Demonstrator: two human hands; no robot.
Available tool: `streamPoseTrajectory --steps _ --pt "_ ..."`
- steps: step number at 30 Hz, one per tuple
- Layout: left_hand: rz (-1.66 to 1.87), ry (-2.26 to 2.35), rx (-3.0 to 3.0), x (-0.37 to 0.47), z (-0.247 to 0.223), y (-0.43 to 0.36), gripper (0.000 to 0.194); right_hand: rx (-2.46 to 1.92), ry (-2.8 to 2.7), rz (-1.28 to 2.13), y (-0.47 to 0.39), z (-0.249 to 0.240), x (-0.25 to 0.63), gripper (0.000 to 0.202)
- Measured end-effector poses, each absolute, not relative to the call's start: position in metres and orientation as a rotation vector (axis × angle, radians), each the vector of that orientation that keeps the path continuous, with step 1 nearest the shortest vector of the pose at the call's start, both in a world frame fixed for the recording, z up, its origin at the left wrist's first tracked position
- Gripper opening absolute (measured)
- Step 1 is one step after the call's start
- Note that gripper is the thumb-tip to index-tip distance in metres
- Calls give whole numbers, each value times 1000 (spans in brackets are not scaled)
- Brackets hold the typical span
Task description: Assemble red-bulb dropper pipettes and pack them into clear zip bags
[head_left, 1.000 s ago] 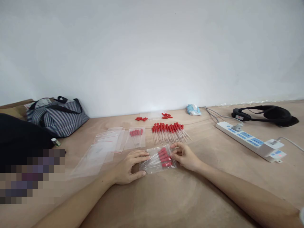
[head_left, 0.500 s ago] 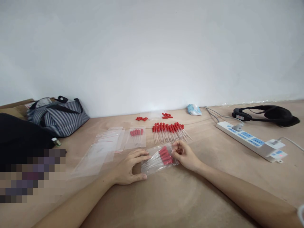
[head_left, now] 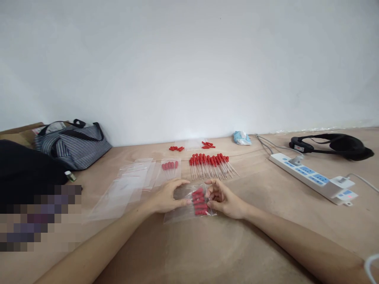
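Between my hands, just above or on the table, lies a clear zip bag [head_left: 177, 215] holding several droppers with red rubber bulbs [head_left: 200, 200], bulbs toward the right. My right hand [head_left: 227, 202] pinches the bag's right edge with curled fingers. Arched over the bag's left part is my left hand [head_left: 168, 198], its thumb on the plastic and its fingers held apart from the thumb. That hand hides most of the glass stems. Behind, a row of loose red-bulbed droppers [head_left: 209, 165] points toward me. Left of it rests another filled zip bag [head_left: 169, 170].
Flat clear bags [head_left: 118, 193] are stacked at the left. Loose red bulbs [head_left: 177, 148] and glass tubes [head_left: 193, 144] lie near the wall. A power strip [head_left: 310, 175], black headset [head_left: 331, 146], blue tissue pack [head_left: 242, 137], small bottle [head_left: 70, 176] and striped bag [head_left: 78, 146] also stand around.
The filled bag has shifted slightly left and turned. My left hand has moved up over its stems, thumb now on the plastic. My right hand has moved left and toward me with the bag's edge.
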State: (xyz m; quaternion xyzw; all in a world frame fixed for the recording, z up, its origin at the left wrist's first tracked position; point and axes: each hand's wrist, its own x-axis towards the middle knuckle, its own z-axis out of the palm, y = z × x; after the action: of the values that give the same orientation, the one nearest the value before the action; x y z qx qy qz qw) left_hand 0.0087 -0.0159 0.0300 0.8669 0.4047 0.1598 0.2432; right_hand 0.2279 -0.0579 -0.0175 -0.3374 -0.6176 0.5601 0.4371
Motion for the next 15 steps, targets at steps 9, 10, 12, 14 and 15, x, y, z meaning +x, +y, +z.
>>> streamPoseTrajectory --steps 9,10,12,14,15 --pt "8 1189 2088 38 37 13 51 -937 -1478 1317 -56 -20 227 59" --pt "-3 1165 2082 39 38 13 48 -938 -1482 1304 -56 -20 226 56" --pt "20 1091 2065 39 40 13 43 -949 -1493 1272 -56 -19 225 49" --pt "75 1038 2008 37 39 10 40 -959 -1504 1241 -56 -18 225 39" --pt "102 1028 1963 35 38 9 39 -964 -1502 1224 -56 -17 225 35"
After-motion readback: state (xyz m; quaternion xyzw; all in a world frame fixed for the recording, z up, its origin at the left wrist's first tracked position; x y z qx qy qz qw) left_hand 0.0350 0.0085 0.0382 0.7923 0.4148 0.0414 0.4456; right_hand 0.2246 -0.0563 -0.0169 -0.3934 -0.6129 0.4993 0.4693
